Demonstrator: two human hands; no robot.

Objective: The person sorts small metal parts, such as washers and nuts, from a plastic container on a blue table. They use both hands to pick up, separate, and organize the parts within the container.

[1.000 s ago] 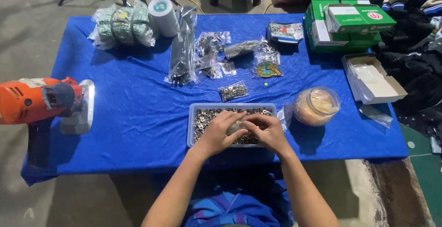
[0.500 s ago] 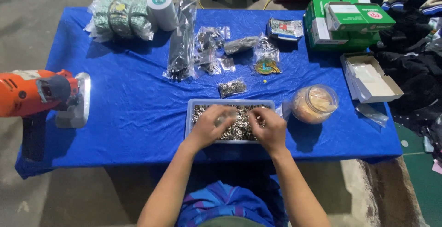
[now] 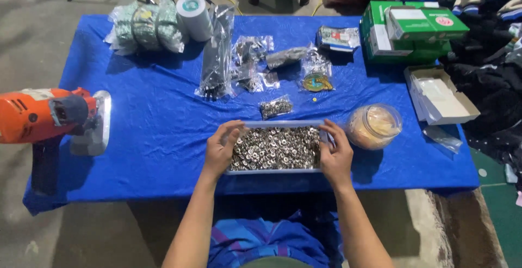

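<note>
Left hand [image 3: 221, 149]: gripped the tray's left end, fingers curled over the rim.
Right hand [image 3: 336, 154]: clasped the right end, fingers bent around the edge.
Tray [image 3: 274, 170]: full of small metal washers, near the table's [image 3: 152, 132] front edge.
Change: both hands had left the washers for the tray's ends, ready to shift it.
Beside: jar [image 3: 374, 126] to the right; small bag [image 3: 275, 106] behind.

Green boxes [image 3: 413, 31] far right, open white box [image 3: 440, 97] nearer, clear bags [image 3: 250, 61] ctr
</note>
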